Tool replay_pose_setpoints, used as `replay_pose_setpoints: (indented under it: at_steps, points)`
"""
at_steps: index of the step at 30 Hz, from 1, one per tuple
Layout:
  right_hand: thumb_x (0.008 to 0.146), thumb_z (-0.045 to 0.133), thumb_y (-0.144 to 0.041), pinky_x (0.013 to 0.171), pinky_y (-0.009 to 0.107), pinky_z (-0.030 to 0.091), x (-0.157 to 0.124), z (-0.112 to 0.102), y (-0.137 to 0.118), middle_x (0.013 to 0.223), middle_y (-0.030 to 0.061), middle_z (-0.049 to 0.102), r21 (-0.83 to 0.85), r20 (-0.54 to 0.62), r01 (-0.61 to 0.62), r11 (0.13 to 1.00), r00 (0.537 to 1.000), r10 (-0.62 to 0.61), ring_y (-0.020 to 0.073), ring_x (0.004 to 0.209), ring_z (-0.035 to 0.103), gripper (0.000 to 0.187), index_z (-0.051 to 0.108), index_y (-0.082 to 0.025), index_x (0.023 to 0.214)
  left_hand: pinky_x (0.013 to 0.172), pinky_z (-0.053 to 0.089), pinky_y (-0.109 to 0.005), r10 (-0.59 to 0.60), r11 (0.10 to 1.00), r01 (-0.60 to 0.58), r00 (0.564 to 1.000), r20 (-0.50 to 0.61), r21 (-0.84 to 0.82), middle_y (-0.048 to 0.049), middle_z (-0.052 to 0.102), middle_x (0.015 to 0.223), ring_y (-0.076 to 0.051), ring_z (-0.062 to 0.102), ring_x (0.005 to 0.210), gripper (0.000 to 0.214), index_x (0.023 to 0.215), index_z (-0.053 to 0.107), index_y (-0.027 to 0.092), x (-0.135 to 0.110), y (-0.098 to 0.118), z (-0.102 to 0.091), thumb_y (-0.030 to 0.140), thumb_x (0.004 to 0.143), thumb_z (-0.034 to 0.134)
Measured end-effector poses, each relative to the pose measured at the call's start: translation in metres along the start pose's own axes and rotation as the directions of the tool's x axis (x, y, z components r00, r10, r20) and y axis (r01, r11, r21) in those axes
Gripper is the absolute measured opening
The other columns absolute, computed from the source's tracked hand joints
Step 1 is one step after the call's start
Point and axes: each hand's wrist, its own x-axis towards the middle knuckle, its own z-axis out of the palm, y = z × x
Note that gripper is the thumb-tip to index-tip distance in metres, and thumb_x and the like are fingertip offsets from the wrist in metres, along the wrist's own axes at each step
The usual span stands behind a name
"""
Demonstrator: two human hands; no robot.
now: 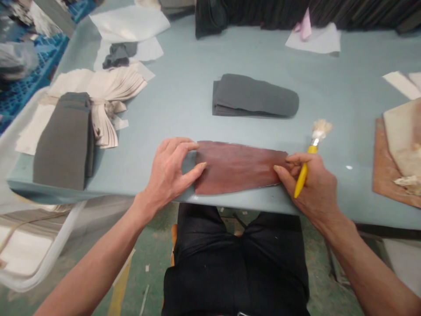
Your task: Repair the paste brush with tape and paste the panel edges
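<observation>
A reddish-brown flat panel [241, 169], like leather or coated cloth, lies near the table's front edge, narrower at its right end. My left hand [169, 169] holds its left end, thumb on top and fingertips at the far corner. At the other end, my right hand [311, 186] pinches the panel's edge between thumb and fingers. That same hand also keeps a brush with a yellow handle [301, 179] tucked in it, whitish bristles pointing up and away. Beyond the panel rests a small stack of dark grey pieces [255, 96], apart from both hands.
Left on the table [177, 96] are a dark grey stack [64, 142] and cream bundled pieces [101, 83]. A brown board with a pale, stained piece [403, 136] lies at the right. Dark pieces [279, 13] line the back. Blue crates [42, 59] stand far left.
</observation>
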Motion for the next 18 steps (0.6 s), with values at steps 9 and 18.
replay_pose_setpoints:
  at_steps: [9, 18]
  points:
    - [0.086, 0.073, -0.048, 0.066, 0.036, 0.053, 0.001, 0.000, -0.003, 0.081, 0.0001, 0.069, 0.049, 0.015, -0.031, 0.998, 0.999, 0.030, 0.0223, 0.067, 0.066, 0.032, 0.061, -0.026, 0.107, 0.094, 0.051, -0.047, 0.123, 0.992, -0.121, 0.991, 0.052, -0.042, -0.0110, 0.076, 0.118, -0.029, 0.068, 0.106, 0.030, 0.119, 0.063, 0.022, -0.029, 0.041, 0.009, 0.043, 0.098, 0.068]
    - [0.088, 0.071, -0.043, 0.069, 0.035, 0.054, 0.003, 0.001, -0.005, 0.084, 0.0004, 0.069, 0.099, 0.007, -0.016, 0.995, 1.000, 0.015, 0.0208, 0.069, 0.066, 0.029, 0.058, -0.026, 0.107, 0.097, 0.050, -0.049, 0.115, 0.993, -0.114, 0.992, 0.049, -0.024, -0.0117, 0.074, 0.121, -0.030, 0.070, 0.109, 0.033, 0.124, 0.061, 0.024, -0.029, 0.049, 0.014, 0.043, 0.097, 0.069]
